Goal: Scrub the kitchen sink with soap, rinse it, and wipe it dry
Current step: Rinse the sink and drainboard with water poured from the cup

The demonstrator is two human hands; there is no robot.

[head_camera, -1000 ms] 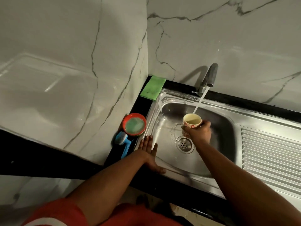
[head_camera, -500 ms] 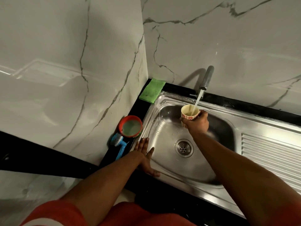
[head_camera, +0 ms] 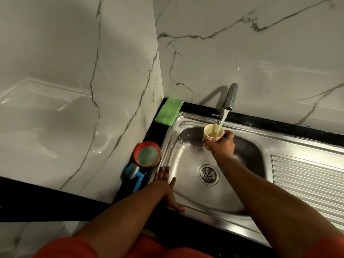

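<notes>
- Sink (head_camera: 188, 185): a steel basin set into the corner of a black worktop (head_camera: 158, 138), with a round drain (head_camera: 208, 175) in the middle of the bowl. Its right end and the ribbed draining board (head_camera: 307, 179) are cut off by the edge of the picture.
- Right hand (head_camera: 222, 146) is over the back of the basin, gripping a small cream cup (head_camera: 212, 138) with red flowers and holding it upright. The hand hides the lower part of the cup.
- Tap (head_camera: 230, 97) on the back rim is running. Its stream of water (head_camera: 222, 120) falls into the cup, which holds pale liquid.
- Left hand (head_camera: 165, 185) lies flat on the sink's front-left corner, fingers (head_camera: 163, 172) straight along the left rim and thumb out along the front rim, holding nothing.
- Green cloth (head_camera: 168, 112) lies flat on the worktop in the back-left corner, just beside the sink rim.
- Red bowl (head_camera: 147, 154) stands on the worktop left of the sink. Something grey-green is inside it, too dim to make out.
- Blue brush (head_camera: 135, 174) lies just in front of the bowl, partly lost in shadow.
- Pale streaks mark the basin's left wall; whether they are soap or water cannot be told.
- Red clothing (head_camera: 65, 248) is cut off at the bottom edge.
</notes>
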